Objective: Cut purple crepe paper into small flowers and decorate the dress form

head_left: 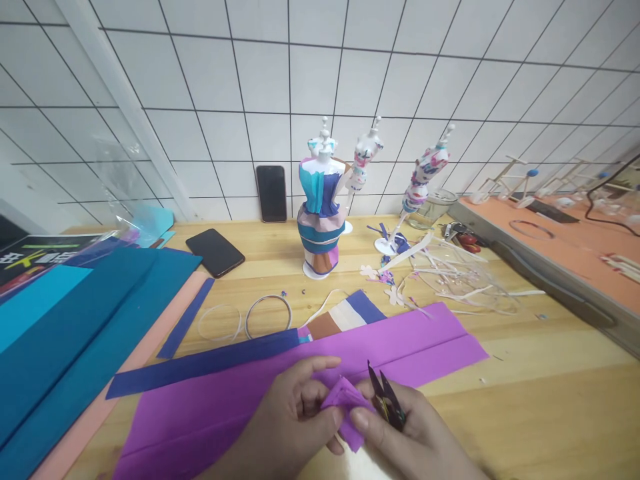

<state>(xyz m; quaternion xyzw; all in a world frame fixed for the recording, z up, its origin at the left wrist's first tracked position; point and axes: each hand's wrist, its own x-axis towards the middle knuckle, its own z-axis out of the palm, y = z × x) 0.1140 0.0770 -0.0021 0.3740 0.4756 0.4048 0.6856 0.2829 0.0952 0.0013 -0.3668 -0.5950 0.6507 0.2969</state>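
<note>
Pinching small folded piece of purple crepe paper [344, 399] at 6 o'clock, left hand [287, 423] clasping it, right hand [415, 443] touching it while gripping dark thread snips [386, 399], large purple sheet [225, 400] beneath

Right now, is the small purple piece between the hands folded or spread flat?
Folded: the small purple piece is bunched into layered creases, pinched by the left hand and right hand, unlike the flat purple sheet beneath.
</note>
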